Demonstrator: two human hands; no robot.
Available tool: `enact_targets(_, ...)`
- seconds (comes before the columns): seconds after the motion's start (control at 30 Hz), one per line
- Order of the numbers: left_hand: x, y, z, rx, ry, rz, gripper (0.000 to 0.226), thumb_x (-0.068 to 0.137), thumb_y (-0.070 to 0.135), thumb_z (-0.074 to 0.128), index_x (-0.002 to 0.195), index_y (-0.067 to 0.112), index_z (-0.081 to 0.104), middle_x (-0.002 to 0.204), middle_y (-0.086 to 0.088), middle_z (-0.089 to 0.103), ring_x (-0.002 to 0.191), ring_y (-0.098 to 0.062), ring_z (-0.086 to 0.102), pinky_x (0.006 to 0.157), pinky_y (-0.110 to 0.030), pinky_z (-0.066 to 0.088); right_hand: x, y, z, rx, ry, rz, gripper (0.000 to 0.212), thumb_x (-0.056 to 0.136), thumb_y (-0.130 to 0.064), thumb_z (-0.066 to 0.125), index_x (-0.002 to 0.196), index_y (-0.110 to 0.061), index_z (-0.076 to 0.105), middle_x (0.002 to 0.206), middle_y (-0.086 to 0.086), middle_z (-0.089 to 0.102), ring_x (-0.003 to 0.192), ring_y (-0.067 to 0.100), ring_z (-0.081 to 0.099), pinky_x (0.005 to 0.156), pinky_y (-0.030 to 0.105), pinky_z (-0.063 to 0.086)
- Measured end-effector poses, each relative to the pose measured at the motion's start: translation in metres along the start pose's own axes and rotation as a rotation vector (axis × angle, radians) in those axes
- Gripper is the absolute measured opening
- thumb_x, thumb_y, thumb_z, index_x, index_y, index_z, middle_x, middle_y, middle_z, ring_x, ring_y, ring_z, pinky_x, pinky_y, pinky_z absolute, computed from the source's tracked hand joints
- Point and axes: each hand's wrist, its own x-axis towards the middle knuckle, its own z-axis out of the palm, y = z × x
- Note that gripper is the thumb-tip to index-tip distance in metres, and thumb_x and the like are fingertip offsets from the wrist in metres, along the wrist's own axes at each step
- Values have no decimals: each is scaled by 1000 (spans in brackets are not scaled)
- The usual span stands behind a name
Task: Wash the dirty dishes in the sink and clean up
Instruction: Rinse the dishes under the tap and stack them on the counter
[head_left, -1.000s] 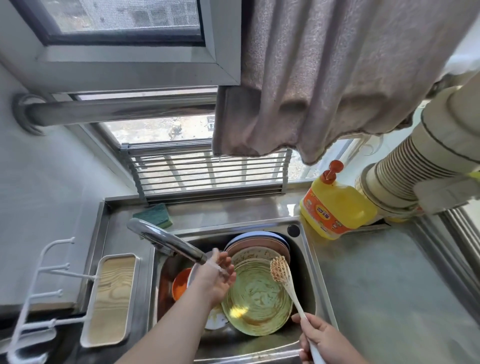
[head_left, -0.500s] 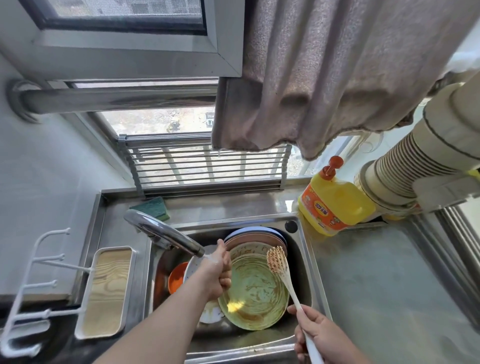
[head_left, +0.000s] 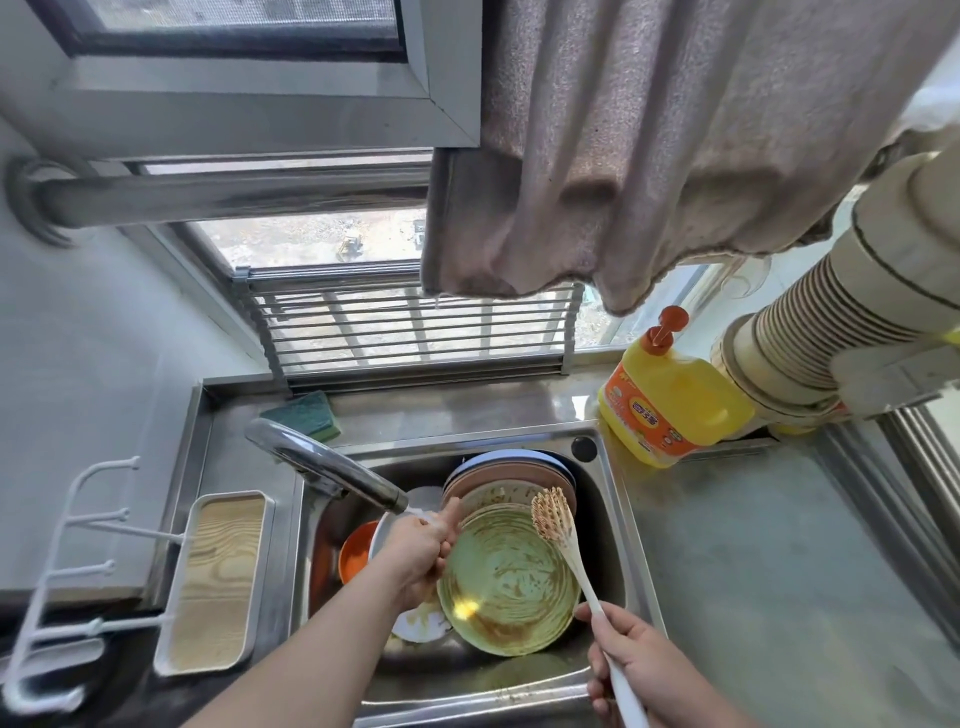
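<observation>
A dirty green plate (head_left: 511, 577) leans tilted in the steel sink (head_left: 613, 525), streaked with brown sauce. My left hand (head_left: 418, 556) is at its left rim, just under the faucet (head_left: 322, 462) spout, with fingers curled over the rim. A thin stream of water falls on that hand. My right hand (head_left: 631, 665) grips the white handle of a dish brush (head_left: 551, 514), whose bristle head hovers over the plate's upper right edge. Behind the green plate stands a stack of plates (head_left: 511, 475). An orange bowl (head_left: 357, 551) and a soiled white plate (head_left: 422, 626) lie partly hidden under my left arm.
A yellow detergent bottle (head_left: 672, 410) stands at the sink's back right beside stacked paper cups (head_left: 821, 343). A green sponge (head_left: 306, 415) lies behind the faucet. A white tray (head_left: 218, 582) sits left of the sink, and steel counter (head_left: 779, 571) stretches right. A towel (head_left: 675, 156) hangs overhead.
My left hand went from spread open under the faucet to curled at the green plate's left rim. The brush and my right hand have hardly moved.
</observation>
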Motion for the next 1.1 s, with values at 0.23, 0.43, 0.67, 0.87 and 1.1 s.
enact_targets(0.23,4,-5,1,-124,-155,-88,68,114,37,24,103,-1,79,78,-9,70,58,-16,54,54,-26,44,-4,-6,1,-9,-13,-2,22,108,-16,52,121,-3,65,64,17,48,51,29,54,46,34,50)
enact_targets(0.43,0,-7,6,-262,-304,-83,33,111,6,38,135,24,53,138,-9,66,110,-35,74,76,-34,65,-7,-6,1,-17,-17,1,22,108,-15,51,121,-3,65,64,18,48,50,28,54,46,34,50)
enact_targets(0.67,11,-11,15,67,-16,71,40,101,35,66,106,-4,69,64,-1,61,49,-7,45,44,-18,38,-6,-3,-5,-34,7,-20,22,108,-16,52,120,-3,66,63,17,49,51,28,55,48,34,50)
enact_targets(0.87,17,-8,16,1,-70,-79,92,91,85,18,65,8,62,55,0,36,47,-11,26,44,-23,20,-6,-6,-9,-26,3,-20,22,108,-16,53,119,-4,67,65,18,50,53,29,56,48,34,50)
enact_targets(1.1,30,-20,15,-128,-130,-72,45,114,38,35,131,9,66,119,-4,77,107,-21,70,85,-31,54,-6,-9,-11,-57,0,-3,22,108,-16,53,119,-4,67,65,18,50,54,30,56,49,35,51)
